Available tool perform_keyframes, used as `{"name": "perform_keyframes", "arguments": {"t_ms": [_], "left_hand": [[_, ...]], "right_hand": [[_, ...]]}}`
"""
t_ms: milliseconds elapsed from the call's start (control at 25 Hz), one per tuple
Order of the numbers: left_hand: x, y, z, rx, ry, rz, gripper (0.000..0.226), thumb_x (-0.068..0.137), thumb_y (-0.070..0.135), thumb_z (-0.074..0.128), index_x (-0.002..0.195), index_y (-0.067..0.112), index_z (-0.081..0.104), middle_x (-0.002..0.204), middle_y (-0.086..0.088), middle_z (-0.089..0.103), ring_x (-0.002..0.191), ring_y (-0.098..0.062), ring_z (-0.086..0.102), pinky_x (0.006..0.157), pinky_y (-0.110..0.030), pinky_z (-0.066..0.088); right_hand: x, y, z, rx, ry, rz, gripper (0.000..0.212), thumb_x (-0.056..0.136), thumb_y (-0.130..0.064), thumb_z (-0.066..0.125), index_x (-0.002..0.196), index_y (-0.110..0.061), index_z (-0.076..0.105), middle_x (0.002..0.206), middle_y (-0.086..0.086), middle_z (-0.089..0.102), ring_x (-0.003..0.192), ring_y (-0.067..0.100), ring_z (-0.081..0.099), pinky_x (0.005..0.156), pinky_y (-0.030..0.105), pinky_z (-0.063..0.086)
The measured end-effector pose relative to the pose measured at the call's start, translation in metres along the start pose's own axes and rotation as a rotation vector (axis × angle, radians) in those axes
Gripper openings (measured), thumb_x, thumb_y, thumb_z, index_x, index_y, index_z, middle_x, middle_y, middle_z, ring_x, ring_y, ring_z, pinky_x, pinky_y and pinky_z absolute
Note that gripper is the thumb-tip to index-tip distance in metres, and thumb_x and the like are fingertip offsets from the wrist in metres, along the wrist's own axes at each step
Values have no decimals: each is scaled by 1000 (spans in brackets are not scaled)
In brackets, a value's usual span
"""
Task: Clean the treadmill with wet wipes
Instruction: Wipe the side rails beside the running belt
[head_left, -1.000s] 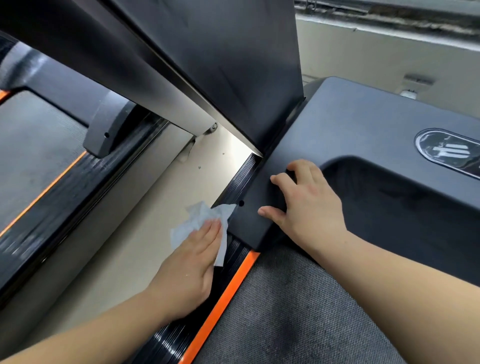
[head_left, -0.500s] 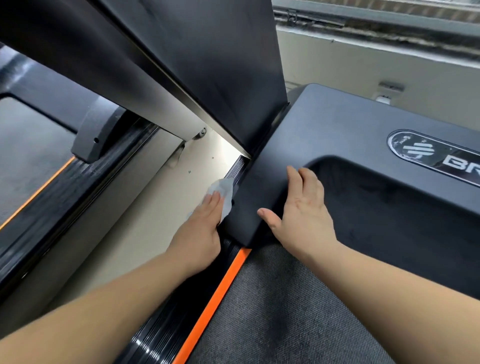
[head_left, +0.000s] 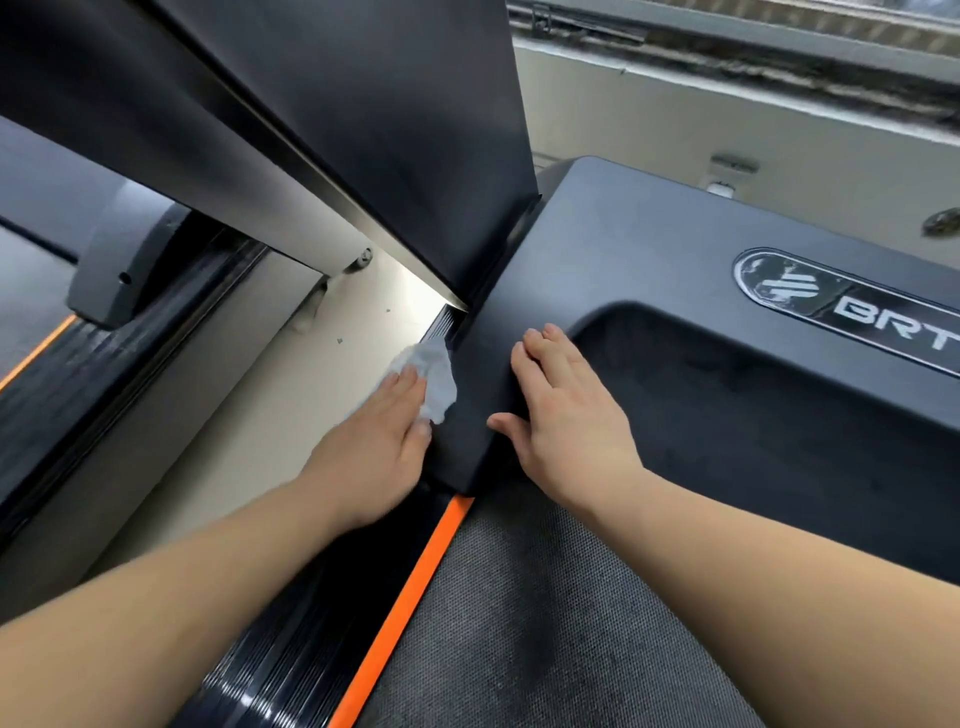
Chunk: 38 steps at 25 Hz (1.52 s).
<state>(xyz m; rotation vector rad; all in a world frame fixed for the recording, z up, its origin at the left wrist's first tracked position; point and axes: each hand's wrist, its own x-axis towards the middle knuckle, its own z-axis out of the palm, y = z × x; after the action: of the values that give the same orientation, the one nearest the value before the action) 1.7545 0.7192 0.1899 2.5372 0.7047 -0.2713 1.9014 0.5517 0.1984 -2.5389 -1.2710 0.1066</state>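
Wet wipe (head_left: 434, 371) pushed further forward along black side rail (head_left: 291, 649) since a second ago, now against left edge of motor cover (head_left: 649, 249), near upright (head_left: 415, 130) base. Left grip (head_left: 382, 441) flat, fingers straight, pressing wipe; right grip (head_left: 563, 415) flat on cover, holding nothing. Rail stroke likely near its end.

white wipe (head_left: 434, 376), black cover (head_left: 623, 249), orange stripe (head_left: 410, 597)

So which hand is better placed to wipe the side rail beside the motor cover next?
Left. The left hand presses the wet wipe with straight fingers right at the side rail, against the motor cover edge. The right hand rests flat on the cover and holds no wipe.
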Motion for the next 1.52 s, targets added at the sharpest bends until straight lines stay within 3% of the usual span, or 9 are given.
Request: {"name": "perform_keyframes", "arguments": {"t_ms": [240, 440, 560, 760, 920, 1120, 1320, 1400, 1520], "left_hand": [[58, 8, -19, -192, -129, -31, 70, 103, 12, 35, 164, 33, 9, 166, 24, -2, 155, 3, -3, 123, -20, -1], [9, 5, 10, -95, 59, 37, 58, 112, 32, 26, 165, 18, 7, 173, 7, 4, 155, -1, -3, 116, -9, -8], [-59, -5, 50, 142, 83, -47, 72, 106, 52, 16, 164, 20, -12, 170, 5, -21, 154, -7, -25, 128, -35, -9], [-94, -1, 63, 140, 37, -72, 76, 96, 63, -15, 161, 23, -13, 167, 10, -26, 150, -2, -32, 127, -37, -16], [-31, -9, 33, -57, 33, -62, 69, 104, 53, 2, 165, 22, 0, 171, 10, -11, 153, -1, -20, 129, -36, -8], [20, -12, 15, -111, -6, 26, 58, 113, 37, 17, 165, 19, 2, 173, 5, -6, 158, -11, -11, 130, -37, -1], [-55, -6, 48, 146, -25, -113, 67, 108, 46, 11, 163, 18, -16, 170, 0, -24, 154, -16, -27, 127, -42, -13], [-90, -1, 62, 230, -40, -132, 73, 102, 54, 5, 161, 20, -21, 168, -1, -29, 152, -17, -33, 126, -43, -16], [-117, 10, 78, 277, -84, -138, 74, 98, 63, 3, 154, 27, -31, 165, 2, -36, 150, -16, -38, 124, -41, -21]], "right_hand": [[7, -6, -23, 14, -158, 3, 73, 99, -41, 57, 158, -10, 28, 166, 2, 22, 157, 21, 8, 126, 37, 19], [-16, -10, -23, 108, -59, -4, 55, 97, -25, 57, 148, -8, 44, 164, 8, 30, 155, 25, 22, 122, 34, 27], [-28, -16, -12, 19, -43, -165, 60, 89, -24, 69, 143, -5, 51, 160, 18, 36, 150, 34, 32, 120, 44, 35], [-13, -33, -2, 33, -3, -175, 43, 86, -22, 72, 124, -2, 67, 148, 21, 51, 145, 39, 41, 117, 52, 38], [-10, -33, 4, 44, 78, -239, 20, 85, -17, 60, 95, -4, 71, 116, 19, 63, 120, 41, 57, 105, 46, 47], [-14, -23, 1, -114, 14, -308, 18, 85, -20, 55, 90, -8, 68, 103, 11, 57, 98, 34, 53, 88, 43, 49], [-30, -44, 3, 81, -35, -87, 35, 77, -15, 47, 101, -3, 70, 123, 17, 62, 128, 41, 49, 111, 42, 42], [-51, -56, 8, 112, -144, -100, 37, 74, -18, 57, 106, -3, 68, 136, 21, 59, 139, 43, 42, 115, 48, 37], [-44, -57, 8, 105, -211, -194, 34, 76, -19, 67, 107, -6, 69, 128, 16, 64, 138, 39, 45, 115, 51, 35]]}}
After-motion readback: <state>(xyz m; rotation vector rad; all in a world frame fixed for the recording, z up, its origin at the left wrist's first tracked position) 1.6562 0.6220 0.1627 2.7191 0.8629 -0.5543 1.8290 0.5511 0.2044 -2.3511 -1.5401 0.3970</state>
